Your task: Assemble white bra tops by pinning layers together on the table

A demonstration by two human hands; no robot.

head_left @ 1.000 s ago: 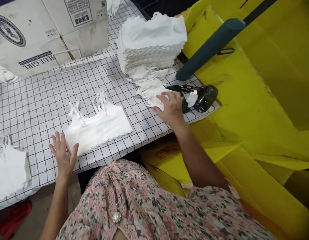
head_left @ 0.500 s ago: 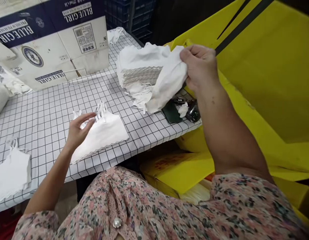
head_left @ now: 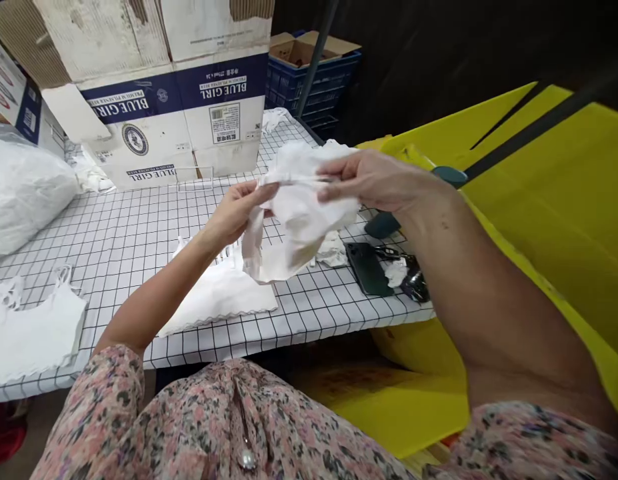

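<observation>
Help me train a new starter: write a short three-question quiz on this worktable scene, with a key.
1. What are the left hand and the right hand both holding up over the table?
2. True or false: the dark green smartphone lies on the white black-gridded tabletop.
3. Which words are printed on the white-and-navy cardboard box at the far end of the table: A) BLUE GIRL, B) RED BOY, C) GREEN LADY?

Key:
1. A white fabric crop top.
2. True.
3. A.
</observation>
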